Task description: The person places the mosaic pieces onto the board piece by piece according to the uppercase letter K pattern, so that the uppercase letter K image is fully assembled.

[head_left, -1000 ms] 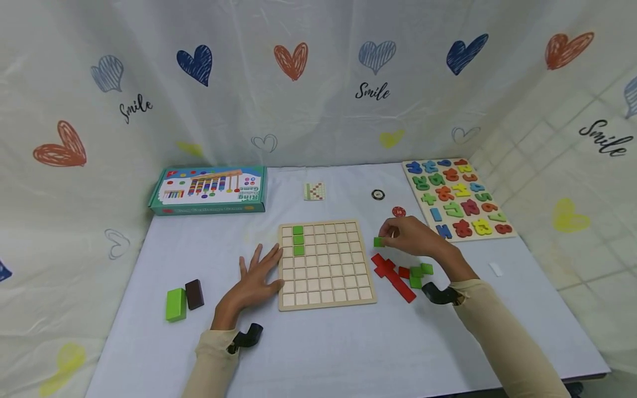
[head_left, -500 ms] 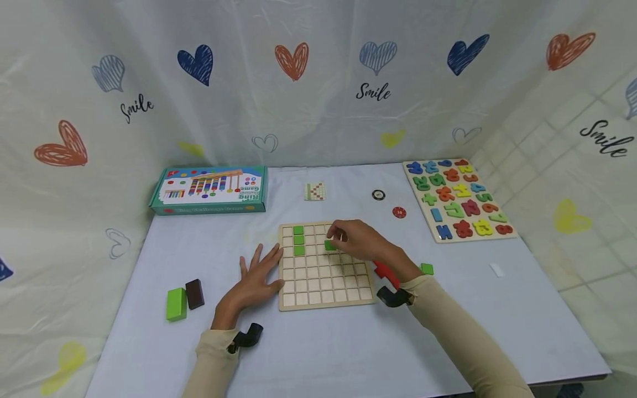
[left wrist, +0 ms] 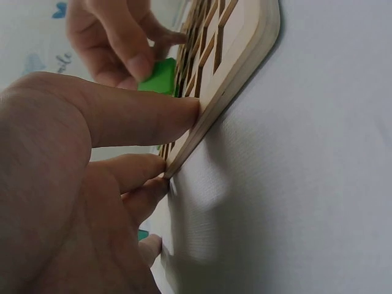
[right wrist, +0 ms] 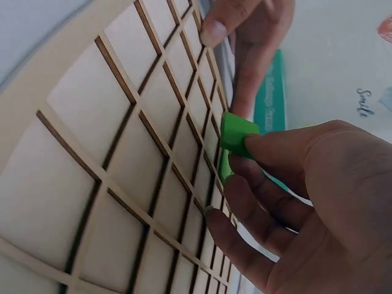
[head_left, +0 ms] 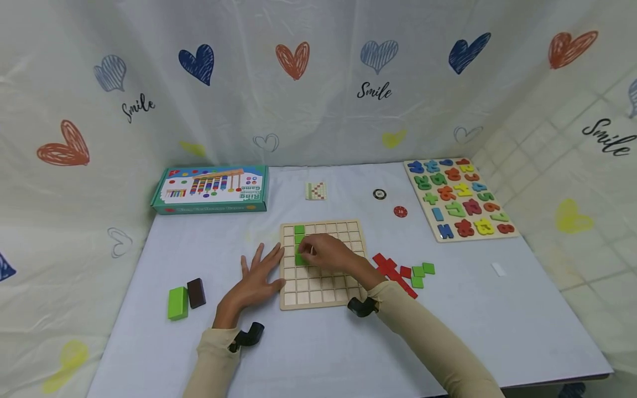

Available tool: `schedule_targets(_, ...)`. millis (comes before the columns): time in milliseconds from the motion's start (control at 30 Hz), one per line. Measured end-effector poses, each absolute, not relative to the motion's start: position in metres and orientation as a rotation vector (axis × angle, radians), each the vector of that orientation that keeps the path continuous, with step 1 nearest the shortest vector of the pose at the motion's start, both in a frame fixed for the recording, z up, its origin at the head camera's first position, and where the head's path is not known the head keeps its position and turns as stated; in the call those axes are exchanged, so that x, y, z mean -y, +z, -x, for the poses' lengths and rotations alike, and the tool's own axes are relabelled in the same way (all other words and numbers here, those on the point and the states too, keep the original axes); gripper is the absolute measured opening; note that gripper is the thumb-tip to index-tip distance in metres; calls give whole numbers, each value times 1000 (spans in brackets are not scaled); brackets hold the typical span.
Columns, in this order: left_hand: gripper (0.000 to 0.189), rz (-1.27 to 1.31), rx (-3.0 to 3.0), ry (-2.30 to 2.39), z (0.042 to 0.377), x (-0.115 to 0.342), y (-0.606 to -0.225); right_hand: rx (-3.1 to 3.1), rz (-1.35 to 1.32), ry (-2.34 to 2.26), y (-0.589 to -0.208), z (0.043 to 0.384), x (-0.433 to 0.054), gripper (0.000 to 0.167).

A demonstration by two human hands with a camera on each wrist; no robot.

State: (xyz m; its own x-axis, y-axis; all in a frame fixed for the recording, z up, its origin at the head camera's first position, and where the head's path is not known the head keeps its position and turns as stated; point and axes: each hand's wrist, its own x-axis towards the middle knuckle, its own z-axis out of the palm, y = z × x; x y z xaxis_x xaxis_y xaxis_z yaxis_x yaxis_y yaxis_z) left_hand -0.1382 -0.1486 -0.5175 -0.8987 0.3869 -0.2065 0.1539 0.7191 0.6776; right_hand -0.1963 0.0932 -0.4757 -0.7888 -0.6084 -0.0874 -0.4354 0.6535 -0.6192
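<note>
While right fingers (right wrist: 251,211) pinch square green tile (right wrist: 239,133) (thin, flat-faced), left fingers (left wrist: 131,171) rest spread against gridded pale-wood board (head_left: 298,284).

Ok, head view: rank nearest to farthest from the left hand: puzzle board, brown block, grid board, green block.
1. Grid board, touching the left hand
2. Brown block, left of the hand
3. Green block, farther left
4. Puzzle board, far right
</note>
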Motion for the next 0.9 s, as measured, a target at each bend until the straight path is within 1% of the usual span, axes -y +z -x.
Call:
schedule_targets(267, 81, -417, -2588, 985, 139, 149, -519, -2656, 810, -722, -483, 195, -90, 5)
schedule_targets(533, 82, -388, -2588, 992, 139, 146, -518, -2733, 843, -633, -484, 194, -88, 8)
schedule_targets(700, 82, -380, -2596, 999, 139, 146, -519, -2811, 931, -547, -482, 192, -86, 9)
schedule_targets(800, 82, -377, -2599, 1001, 139, 145, -519, -2849, 969, -515, -480, 191, -85, 7)
schedule_targets(900, 82, -374, -2600, 1002, 139, 145, -519, -2858, 1001, -507, -480, 190, -85, 11)
